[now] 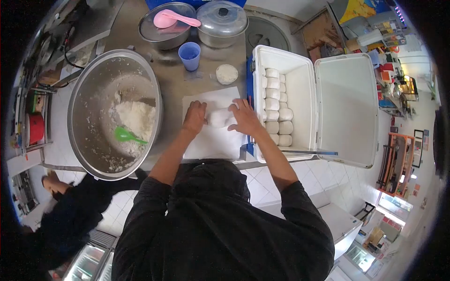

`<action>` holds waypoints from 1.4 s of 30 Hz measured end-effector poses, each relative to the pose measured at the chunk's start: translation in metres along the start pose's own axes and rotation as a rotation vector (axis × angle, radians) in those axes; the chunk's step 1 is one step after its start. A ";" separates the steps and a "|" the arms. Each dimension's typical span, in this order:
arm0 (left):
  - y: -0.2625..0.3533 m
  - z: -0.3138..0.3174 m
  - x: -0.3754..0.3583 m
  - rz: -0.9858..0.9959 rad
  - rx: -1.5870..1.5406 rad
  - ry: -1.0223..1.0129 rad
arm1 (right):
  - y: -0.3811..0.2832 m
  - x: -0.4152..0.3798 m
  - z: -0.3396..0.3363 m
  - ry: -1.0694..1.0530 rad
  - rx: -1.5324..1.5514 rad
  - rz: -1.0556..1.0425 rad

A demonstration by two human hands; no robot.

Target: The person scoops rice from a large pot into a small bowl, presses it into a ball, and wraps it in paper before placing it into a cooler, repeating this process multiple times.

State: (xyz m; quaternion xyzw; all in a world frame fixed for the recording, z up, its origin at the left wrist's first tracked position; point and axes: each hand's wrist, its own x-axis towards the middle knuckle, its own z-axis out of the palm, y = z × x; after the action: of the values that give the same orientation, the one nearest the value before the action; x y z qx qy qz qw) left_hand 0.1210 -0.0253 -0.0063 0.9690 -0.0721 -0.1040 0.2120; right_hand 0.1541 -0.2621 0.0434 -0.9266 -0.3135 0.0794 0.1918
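While the left hand [195, 117] and right hand [244, 117] pressed, fingers closed, around the soft white dough lump [219, 117] on the white rectangular work sheet [211, 140], uneven pressure risked tearing it or sticking it to the sheet beside the open white cooler box [300, 84].

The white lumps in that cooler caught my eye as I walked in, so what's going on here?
A person in a dark top stands at a metal counter, both hands on a white lump of dough that lies on a white sheet. The left hand and right hand press it from either side. Beside the right hand an open white cooler holds rows of similar shaped pieces. To the left, a large metal bowl holds more white dough and a green scoop.
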 end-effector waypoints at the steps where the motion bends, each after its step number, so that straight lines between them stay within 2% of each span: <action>1: -0.002 0.002 0.001 0.006 0.014 -0.002 | 0.009 -0.001 -0.002 -0.036 0.102 -0.027; 4: -0.010 0.013 0.004 0.049 0.068 0.032 | 0.036 0.031 -0.011 -0.106 0.289 0.013; 5: -0.013 0.018 0.004 0.077 0.097 0.072 | 0.037 0.044 -0.014 -0.018 0.314 -0.004; 6: -0.013 0.021 0.003 0.105 0.128 0.112 | 0.041 0.055 -0.009 -0.148 0.289 0.010; 9: -0.005 0.005 0.007 0.028 0.128 -0.061 | 0.050 0.082 0.013 -0.498 0.233 0.091; 13: -0.013 0.012 0.009 0.063 0.154 -0.033 | 0.057 0.083 0.033 -0.508 0.215 -0.086; 16: -0.017 0.011 0.010 0.092 0.147 -0.012 | 0.060 0.069 0.033 -0.461 0.322 -0.076; 18: -0.018 0.015 0.005 0.143 0.122 0.058 | 0.057 0.061 0.031 -0.481 0.225 -0.019; 22: -0.014 0.015 0.016 0.145 0.077 -0.015 | 0.048 0.047 0.045 -0.504 0.111 0.123; 27: -0.018 0.013 0.013 0.140 -0.041 -0.073 | 0.033 0.030 0.049 -0.261 0.007 0.198; 31: -0.019 0.018 0.000 0.154 -0.170 0.071 | 0.010 0.012 0.055 -0.089 -0.012 0.255; 33: -0.018 0.019 -0.012 0.189 -0.208 0.141 | 0.004 -0.002 0.060 -0.079 0.003 0.246; 36: -0.017 0.027 -0.026 0.287 -0.202 0.199 | -0.010 -0.029 0.074 -0.025 0.047 0.283; 39: -0.010 0.039 -0.044 0.228 -0.179 0.180 | -0.036 -0.050 0.098 0.121 0.123 0.402; 40: -0.009 0.048 -0.051 0.236 -0.184 0.254 | -0.043 -0.058 0.110 0.180 0.156 0.453; 42: -0.002 0.062 -0.061 0.255 -0.190 0.407 | -0.052 -0.065 0.124 0.177 0.199 0.384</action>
State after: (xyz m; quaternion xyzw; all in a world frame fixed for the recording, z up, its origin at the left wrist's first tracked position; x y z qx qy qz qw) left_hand 0.0481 -0.0367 -0.0519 0.9288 -0.1392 0.1142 0.3238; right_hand 0.0409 -0.2261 -0.0470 -0.9491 -0.1043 0.0633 0.2904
